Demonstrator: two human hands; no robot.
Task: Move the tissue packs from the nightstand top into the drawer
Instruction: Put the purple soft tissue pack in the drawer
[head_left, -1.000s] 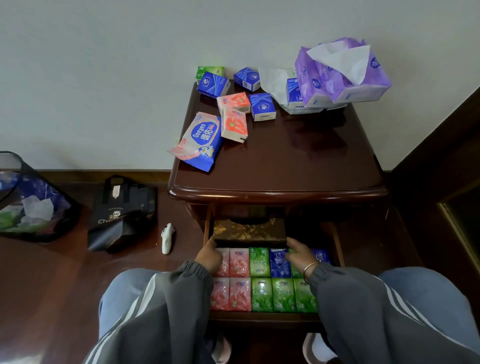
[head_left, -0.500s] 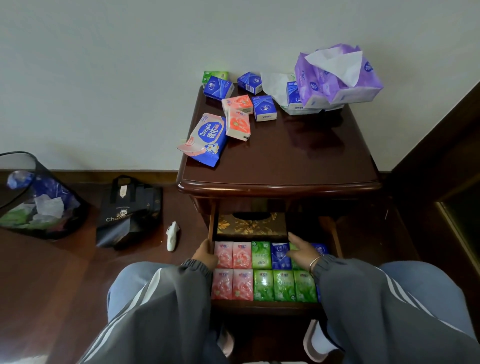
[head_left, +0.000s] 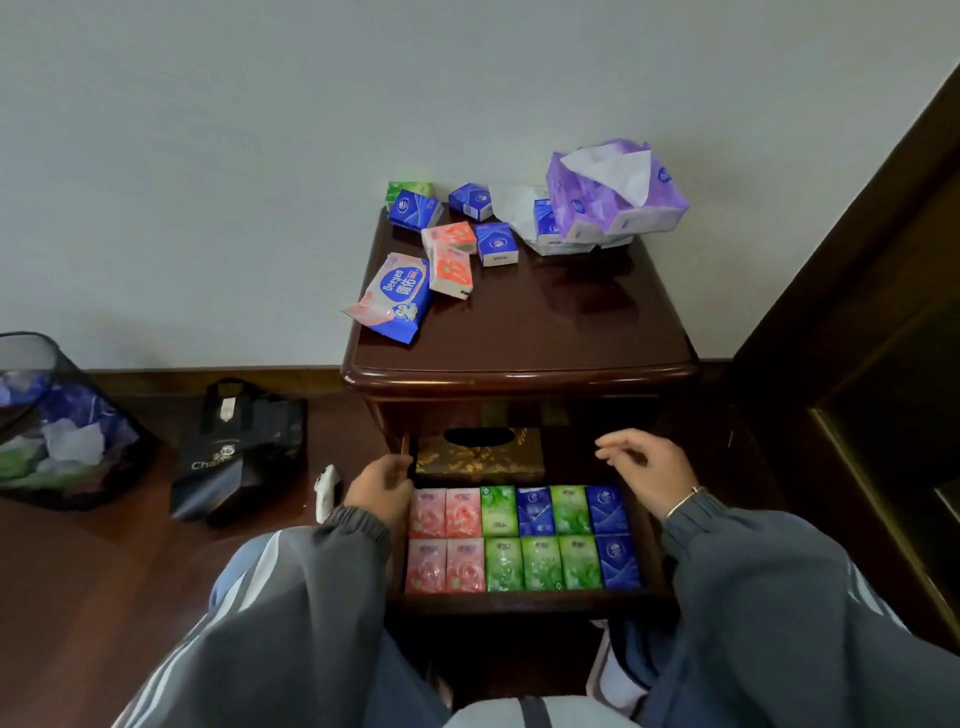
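Near drawer (head_left: 524, 603): packs (head_left: 535, 512) filed.
Far nightstand top (head_left: 545, 322): more left.
My right hand (head_left: 649, 465): fingers slack, empty.
Left hand (head_left: 382, 491): grip unclear.

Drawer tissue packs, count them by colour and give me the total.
Pink packs: 4
Green packs: 5
Blue packs: 3
Total: 12
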